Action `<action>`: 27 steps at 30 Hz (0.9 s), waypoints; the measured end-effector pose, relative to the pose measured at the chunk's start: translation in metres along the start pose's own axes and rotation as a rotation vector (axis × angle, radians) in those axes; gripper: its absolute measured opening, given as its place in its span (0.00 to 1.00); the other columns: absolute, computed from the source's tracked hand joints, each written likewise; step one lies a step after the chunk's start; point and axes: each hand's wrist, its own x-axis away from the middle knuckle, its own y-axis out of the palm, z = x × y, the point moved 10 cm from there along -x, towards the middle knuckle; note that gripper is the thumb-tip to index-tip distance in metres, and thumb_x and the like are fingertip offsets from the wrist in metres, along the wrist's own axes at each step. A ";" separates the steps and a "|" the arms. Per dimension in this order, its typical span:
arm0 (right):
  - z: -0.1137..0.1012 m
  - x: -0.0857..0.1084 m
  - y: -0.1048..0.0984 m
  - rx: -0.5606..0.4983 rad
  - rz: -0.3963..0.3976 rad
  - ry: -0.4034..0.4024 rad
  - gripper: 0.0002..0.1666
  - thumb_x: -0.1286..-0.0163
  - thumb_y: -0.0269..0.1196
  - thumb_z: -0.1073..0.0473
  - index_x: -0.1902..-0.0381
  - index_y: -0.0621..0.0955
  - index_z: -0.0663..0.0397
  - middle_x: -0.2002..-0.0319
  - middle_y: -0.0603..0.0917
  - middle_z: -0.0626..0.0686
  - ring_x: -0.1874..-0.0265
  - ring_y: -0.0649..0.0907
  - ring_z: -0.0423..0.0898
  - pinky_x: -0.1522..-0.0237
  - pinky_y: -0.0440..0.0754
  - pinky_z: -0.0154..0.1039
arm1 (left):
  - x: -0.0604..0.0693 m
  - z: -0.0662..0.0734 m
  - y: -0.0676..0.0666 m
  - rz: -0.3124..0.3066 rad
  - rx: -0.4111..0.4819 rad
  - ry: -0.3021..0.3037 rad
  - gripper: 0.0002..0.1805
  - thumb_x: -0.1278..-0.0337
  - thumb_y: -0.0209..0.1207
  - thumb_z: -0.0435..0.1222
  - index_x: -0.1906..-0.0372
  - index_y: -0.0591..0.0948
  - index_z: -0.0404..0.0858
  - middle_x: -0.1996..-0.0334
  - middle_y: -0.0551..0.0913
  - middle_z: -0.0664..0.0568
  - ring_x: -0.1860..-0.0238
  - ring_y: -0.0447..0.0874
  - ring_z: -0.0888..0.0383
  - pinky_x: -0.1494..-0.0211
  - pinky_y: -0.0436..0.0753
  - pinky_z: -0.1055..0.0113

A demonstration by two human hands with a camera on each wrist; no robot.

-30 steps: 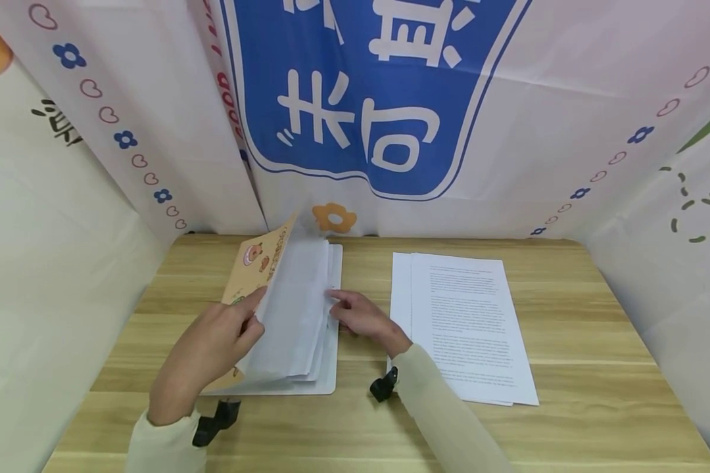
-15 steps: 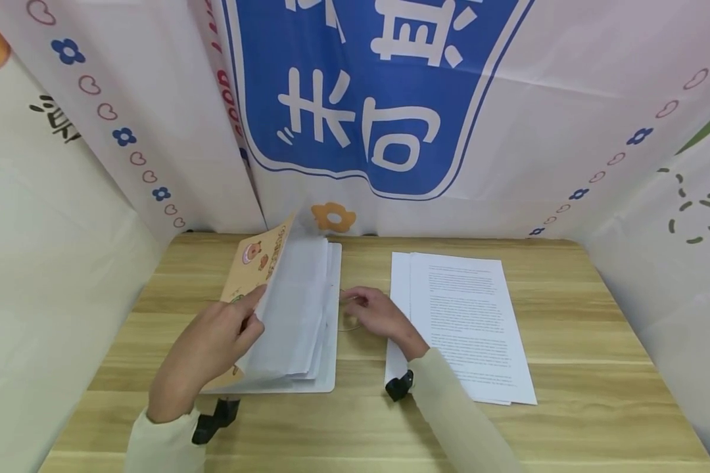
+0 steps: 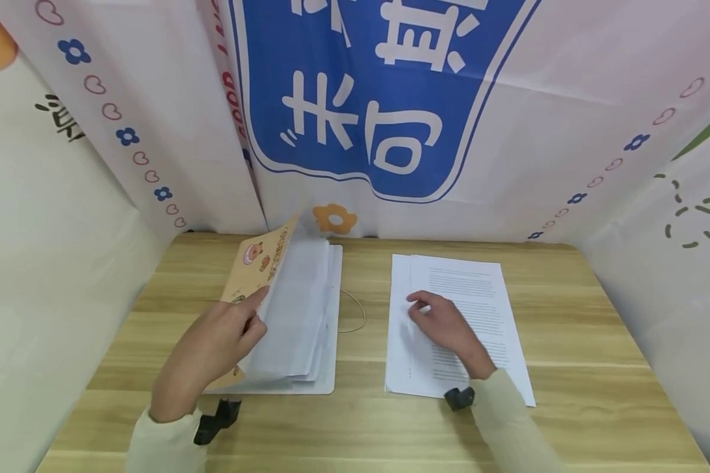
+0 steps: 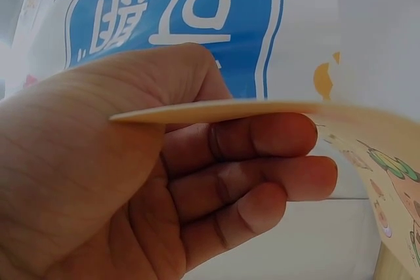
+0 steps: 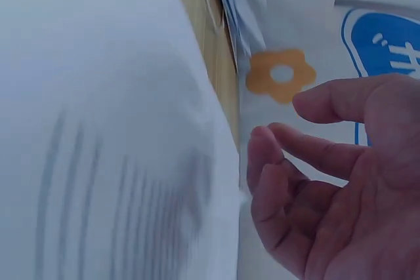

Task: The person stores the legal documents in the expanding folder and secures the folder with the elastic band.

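Note:
A file folder with a tan cartoon-printed cover [image 3: 242, 272] lies partly opened on the left side of the table. My left hand [image 3: 213, 338] grips the edge of the raised cover between thumb and fingers; in the left wrist view the cover [image 4: 367, 116] passes above the curled fingers. Translucent pockets with white sheets [image 3: 298, 295] show inside. From the folder's right edge a thin elastic cord [image 3: 364, 314] loops onto the table. My right hand [image 3: 446, 325] hovers over a stack of printed paper [image 3: 473, 279], its fingers loosely bent with nothing between them.
The wooden table [image 3: 355, 427] is bounded by a white printed cloth [image 3: 497, 164] at the back and by cloth on both sides. A dark wrist camera mount [image 3: 460, 398] sits at the right sleeve, another dark mount [image 3: 215, 420] at the left.
My right hand has left the folder's right edge and moved right, over the paper stack. The elastic cord now lies loose beside the folder. My left hand holds the cover as before.

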 end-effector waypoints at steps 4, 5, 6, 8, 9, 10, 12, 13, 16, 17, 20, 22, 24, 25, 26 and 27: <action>0.022 0.020 -0.022 0.171 -0.014 0.076 0.25 0.26 0.61 0.57 0.36 0.79 0.64 0.49 0.83 0.61 0.54 0.83 0.55 0.53 0.80 0.56 | 0.001 0.000 -0.001 0.001 -0.004 -0.004 0.28 0.41 0.51 0.26 0.34 0.75 0.22 0.88 0.59 0.66 0.87 0.53 0.70 0.83 0.58 0.72; 0.026 0.025 -0.028 0.218 -0.021 0.095 0.27 0.26 0.62 0.56 0.34 0.77 0.65 0.47 0.82 0.63 0.52 0.82 0.58 0.52 0.80 0.58 | 0.001 0.000 -0.002 0.002 -0.005 -0.002 0.28 0.41 0.51 0.26 0.34 0.75 0.22 0.87 0.59 0.66 0.87 0.53 0.70 0.83 0.58 0.72; 0.030 0.030 -0.033 0.260 -0.028 0.118 0.30 0.26 0.62 0.54 0.33 0.76 0.66 0.46 0.80 0.66 0.50 0.81 0.61 0.52 0.80 0.61 | 0.001 0.001 -0.002 0.004 -0.005 0.002 0.28 0.41 0.51 0.26 0.34 0.75 0.22 0.87 0.59 0.66 0.87 0.54 0.71 0.83 0.58 0.72; 0.039 0.040 -0.044 0.323 -0.038 0.155 0.35 0.26 0.62 0.51 0.31 0.72 0.71 0.42 0.76 0.71 0.47 0.79 0.67 0.52 0.78 0.65 | 0.001 0.001 -0.002 0.007 -0.007 0.007 0.28 0.41 0.52 0.26 0.34 0.75 0.23 0.87 0.59 0.66 0.87 0.54 0.71 0.83 0.58 0.72; 0.043 0.044 -0.048 0.341 -0.044 0.171 0.38 0.26 0.62 0.50 0.30 0.70 0.73 0.41 0.75 0.73 0.45 0.78 0.69 0.50 0.77 0.67 | 0.001 0.002 -0.002 0.008 -0.006 0.009 0.28 0.41 0.52 0.26 0.34 0.75 0.23 0.87 0.59 0.66 0.87 0.54 0.71 0.83 0.58 0.72; 0.047 0.048 -0.053 0.349 -0.050 0.188 0.40 0.26 0.62 0.49 0.29 0.68 0.75 0.39 0.73 0.75 0.43 0.76 0.71 0.50 0.77 0.68 | 0.001 0.002 -0.002 0.009 -0.006 0.011 0.28 0.41 0.52 0.26 0.33 0.75 0.23 0.87 0.59 0.66 0.87 0.54 0.71 0.83 0.58 0.72; 0.057 0.055 -0.061 0.346 -0.056 0.214 0.44 0.26 0.62 0.47 0.29 0.65 0.79 0.38 0.71 0.77 0.42 0.75 0.71 0.49 0.76 0.68 | 0.001 0.001 -0.003 0.006 -0.003 0.009 0.28 0.40 0.52 0.26 0.33 0.74 0.23 0.87 0.60 0.66 0.87 0.54 0.71 0.83 0.58 0.72; 0.060 0.058 -0.064 0.342 -0.058 0.222 0.44 0.26 0.62 0.47 0.29 0.65 0.79 0.39 0.71 0.78 0.44 0.75 0.71 0.50 0.77 0.67 | 0.001 0.001 -0.003 0.005 -0.003 0.007 0.28 0.40 0.52 0.26 0.33 0.74 0.23 0.87 0.60 0.65 0.86 0.54 0.71 0.83 0.59 0.72; 0.072 0.065 -0.072 0.328 -0.052 0.236 0.43 0.27 0.63 0.47 0.30 0.67 0.77 0.43 0.73 0.76 0.49 0.77 0.67 0.56 0.78 0.63 | 0.002 0.000 -0.003 0.000 -0.001 0.002 0.28 0.40 0.53 0.26 0.33 0.74 0.23 0.87 0.60 0.65 0.86 0.54 0.70 0.83 0.59 0.72; 0.075 0.068 -0.074 0.327 -0.049 0.241 0.43 0.27 0.63 0.47 0.30 0.67 0.76 0.43 0.74 0.75 0.51 0.76 0.65 0.57 0.78 0.62 | 0.002 -0.001 -0.003 -0.002 -0.001 0.000 0.28 0.40 0.52 0.26 0.33 0.74 0.22 0.87 0.60 0.65 0.86 0.54 0.70 0.83 0.59 0.71; 0.086 0.073 -0.077 0.347 -0.041 0.259 0.43 0.28 0.63 0.47 0.31 0.67 0.78 0.42 0.72 0.77 0.49 0.75 0.68 0.57 0.77 0.62 | 0.003 -0.001 -0.003 -0.002 0.000 0.002 0.28 0.41 0.52 0.26 0.34 0.74 0.22 0.87 0.59 0.65 0.87 0.54 0.70 0.83 0.59 0.72; 0.091 0.076 -0.078 0.377 -0.037 0.266 0.45 0.28 0.63 0.47 0.33 0.65 0.83 0.40 0.68 0.80 0.46 0.73 0.72 0.53 0.76 0.65 | 0.003 -0.001 -0.003 -0.003 0.001 -0.001 0.28 0.41 0.51 0.26 0.33 0.75 0.22 0.87 0.59 0.65 0.87 0.54 0.70 0.83 0.58 0.71; 0.095 0.078 -0.078 0.408 -0.034 0.276 0.46 0.28 0.64 0.48 0.35 0.65 0.87 0.37 0.65 0.83 0.42 0.70 0.76 0.49 0.74 0.68 | 0.003 0.000 -0.003 -0.001 0.001 0.001 0.28 0.40 0.52 0.26 0.33 0.75 0.22 0.87 0.60 0.65 0.86 0.54 0.70 0.83 0.59 0.71; 0.096 0.078 -0.079 0.424 -0.035 0.280 0.47 0.29 0.64 0.48 0.36 0.64 0.88 0.37 0.64 0.83 0.42 0.69 0.77 0.47 0.73 0.68 | 0.002 0.000 -0.003 -0.001 0.001 0.002 0.28 0.40 0.52 0.26 0.33 0.75 0.23 0.87 0.60 0.65 0.86 0.54 0.70 0.83 0.59 0.71; 0.097 0.079 -0.079 0.435 -0.035 0.282 0.47 0.29 0.65 0.47 0.37 0.64 0.89 0.37 0.63 0.84 0.41 0.68 0.77 0.47 0.73 0.69 | 0.002 0.000 -0.002 -0.002 0.000 0.000 0.28 0.40 0.52 0.26 0.33 0.75 0.23 0.87 0.60 0.65 0.86 0.55 0.70 0.83 0.59 0.71; 0.099 0.080 -0.079 0.440 -0.038 0.286 0.48 0.30 0.65 0.47 0.37 0.64 0.89 0.37 0.63 0.84 0.41 0.68 0.77 0.46 0.73 0.69 | 0.002 0.000 -0.002 -0.001 0.000 0.001 0.28 0.40 0.52 0.26 0.33 0.75 0.23 0.87 0.60 0.65 0.86 0.55 0.70 0.83 0.59 0.71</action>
